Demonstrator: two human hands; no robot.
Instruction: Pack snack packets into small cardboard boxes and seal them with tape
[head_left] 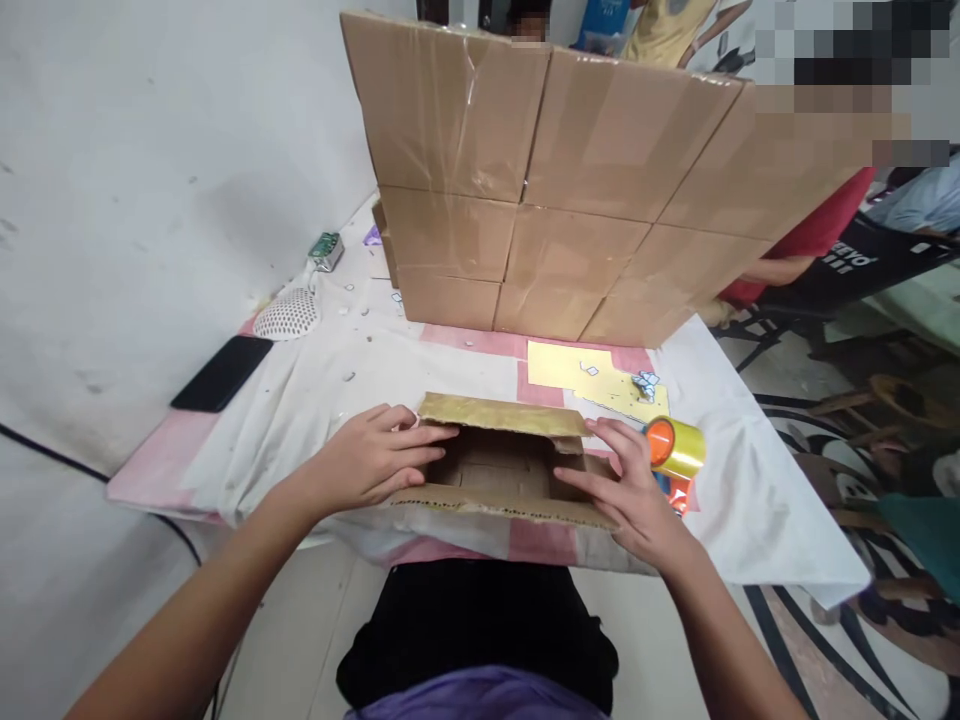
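Observation:
A small cardboard box (517,508) lies near the table's front edge, its opening facing me and one flap raised along the far side. At its left end is my left hand (375,455), fingers reaching over the edge into the opening and the thumb low by the near rim. My right hand (634,490) holds the right end, with fingertips on the far flap's corner and inside the opening. Just beyond the right hand stands a roll of yellow tape (684,448) with an orange core, partly over another orange-cored roll.
A large taped cardboard panel (577,200) stands upright behind the box. Yellow paper (566,362) with small cut-outs lies before it. To the left are a black phone (223,373) and a white perforated piece (289,314). A person in a red sleeve (829,220) sits at right.

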